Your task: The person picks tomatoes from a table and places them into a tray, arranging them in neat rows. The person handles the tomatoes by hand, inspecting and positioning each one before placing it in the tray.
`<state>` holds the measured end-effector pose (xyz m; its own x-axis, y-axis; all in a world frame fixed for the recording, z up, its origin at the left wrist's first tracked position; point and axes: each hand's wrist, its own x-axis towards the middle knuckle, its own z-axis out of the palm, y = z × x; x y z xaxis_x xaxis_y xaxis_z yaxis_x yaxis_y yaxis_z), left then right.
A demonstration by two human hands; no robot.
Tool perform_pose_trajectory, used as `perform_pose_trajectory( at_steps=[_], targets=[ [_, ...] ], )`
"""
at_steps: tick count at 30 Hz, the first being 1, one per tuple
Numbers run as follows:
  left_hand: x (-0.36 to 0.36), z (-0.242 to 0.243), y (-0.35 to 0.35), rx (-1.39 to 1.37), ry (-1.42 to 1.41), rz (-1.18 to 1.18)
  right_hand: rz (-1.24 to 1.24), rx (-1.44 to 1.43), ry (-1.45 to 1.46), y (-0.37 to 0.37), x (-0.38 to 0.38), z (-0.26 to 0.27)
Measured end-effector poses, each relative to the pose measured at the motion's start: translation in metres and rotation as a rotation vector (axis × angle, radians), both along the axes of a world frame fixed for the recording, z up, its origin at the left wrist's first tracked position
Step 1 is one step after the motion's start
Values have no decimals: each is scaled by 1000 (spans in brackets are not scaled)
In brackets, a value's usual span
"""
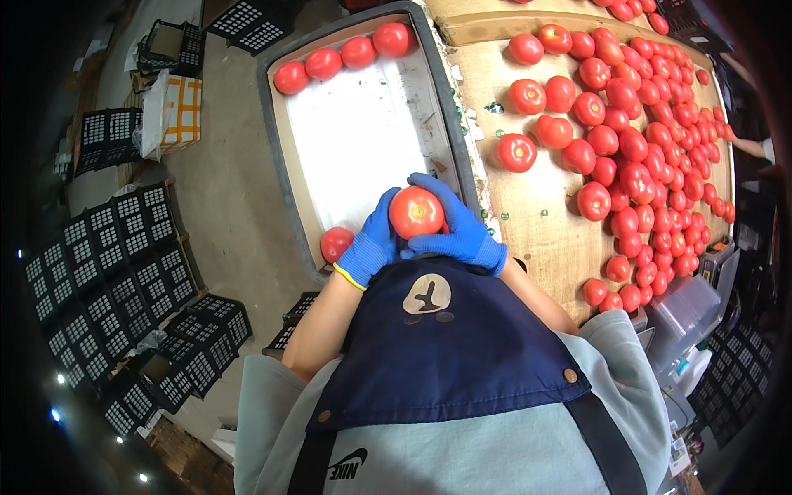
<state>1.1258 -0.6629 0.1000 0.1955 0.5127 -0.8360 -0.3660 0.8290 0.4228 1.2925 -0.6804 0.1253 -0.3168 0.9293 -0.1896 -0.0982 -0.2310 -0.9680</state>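
A large red tomato (417, 212) sits between my two blue-gloved hands, close in front of my navy apron. My left hand (372, 238) lies along its left side, and my right hand (455, 226) curls around its right side, where a bit of another red thing shows by the fingers. Beneath the hands is a grey-rimmed crate (281, 158) lined with white and brown sheets. Several tomatoes (323, 64) form a row at its far end. One more tomato (336, 244) lies in the near left corner, beside my left glove.
Many loose tomatoes (634, 145) cover the tan sorting table (526, 232) at right. Black slotted crates (117, 278) are stacked on the floor at left, near an orange-striped box (181, 111). Another person's arm (748, 146) reaches in at the table's far right. Clear plastic containers (687, 315) stand beside the table.
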Motion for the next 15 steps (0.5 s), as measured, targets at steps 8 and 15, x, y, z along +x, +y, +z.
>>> perform_pose_trajectory(
  at_steps=[8, 15],
  targets=[
    [-64, -16, 2, 432, 517, -605, -251, -210, 231, -23, 38, -30],
    [-58, -55, -40, 945, 1152, -1173, -577, -319, 1320, -49, 119, -51]
  ],
)
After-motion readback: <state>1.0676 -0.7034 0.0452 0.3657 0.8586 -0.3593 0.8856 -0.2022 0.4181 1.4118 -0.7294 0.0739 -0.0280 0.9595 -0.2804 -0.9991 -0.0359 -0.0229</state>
